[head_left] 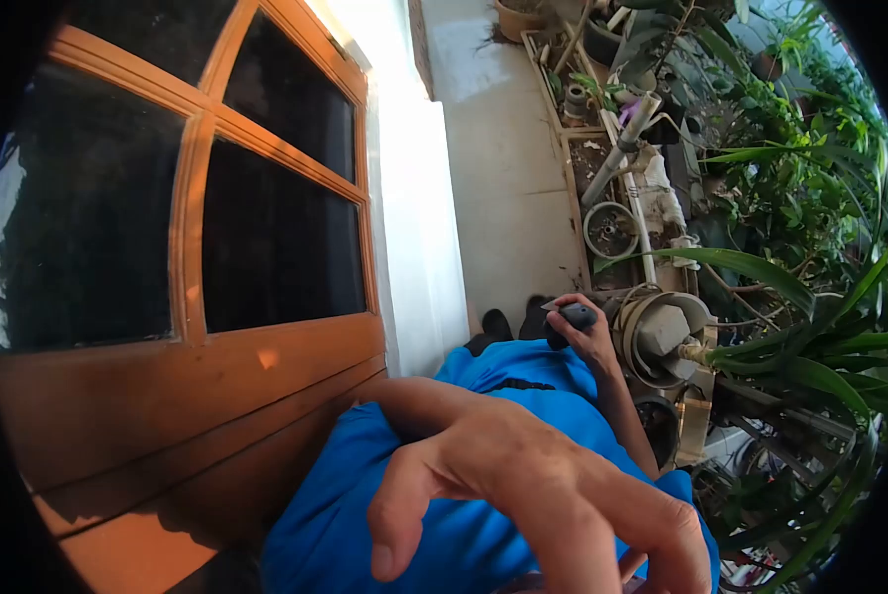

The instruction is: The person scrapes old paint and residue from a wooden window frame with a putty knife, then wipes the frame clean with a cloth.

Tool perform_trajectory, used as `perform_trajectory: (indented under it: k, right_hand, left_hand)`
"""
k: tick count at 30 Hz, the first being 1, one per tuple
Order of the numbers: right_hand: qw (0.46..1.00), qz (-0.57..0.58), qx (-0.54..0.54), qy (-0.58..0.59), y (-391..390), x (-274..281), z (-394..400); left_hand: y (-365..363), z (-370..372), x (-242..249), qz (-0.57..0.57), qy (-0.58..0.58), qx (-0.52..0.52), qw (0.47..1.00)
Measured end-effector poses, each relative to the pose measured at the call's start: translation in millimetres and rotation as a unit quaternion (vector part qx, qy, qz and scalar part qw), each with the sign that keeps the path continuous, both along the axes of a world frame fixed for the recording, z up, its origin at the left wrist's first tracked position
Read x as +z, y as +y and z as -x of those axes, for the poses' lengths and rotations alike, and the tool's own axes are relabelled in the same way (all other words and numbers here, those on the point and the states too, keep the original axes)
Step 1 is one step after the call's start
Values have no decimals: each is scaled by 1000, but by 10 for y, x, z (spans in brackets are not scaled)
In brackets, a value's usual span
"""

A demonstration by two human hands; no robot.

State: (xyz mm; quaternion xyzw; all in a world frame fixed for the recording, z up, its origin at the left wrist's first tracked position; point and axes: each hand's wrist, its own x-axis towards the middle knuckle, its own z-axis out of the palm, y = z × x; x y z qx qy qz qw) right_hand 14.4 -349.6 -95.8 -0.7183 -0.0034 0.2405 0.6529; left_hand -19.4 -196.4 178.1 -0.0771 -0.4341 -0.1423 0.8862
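Note:
My left hand (523, 455) is large in the foreground, raised close to the camera over my blue shirt (315, 505). Its thumb and fingers are spread apart with nothing visible between them, though some fingertips are cut off by the bottom edge. Lower down, near my waist, my right hand (592, 337) is closed around a dark, rounded handheld object (576, 317). A small pale, pointed part shows beside that object; its exact kind cannot be made out.
On my left stands an orange-brown wooden door (196, 198) with dark glass panes. A pale tiled floor (503, 188) runs ahead past my dark shoes (496, 325). To the right are a bucket (627, 361), a grey pipe (617, 158), a wheel-like disc (610, 231) and leafy plants (810, 178).

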Motion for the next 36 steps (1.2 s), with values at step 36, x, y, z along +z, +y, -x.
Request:
perform_trajectory:
  k: [36]
  right_hand:
    - [987,-142,64,38,-278,259,-505]
  left_hand:
    - [-129,-386,658,-254,-241,387,853]
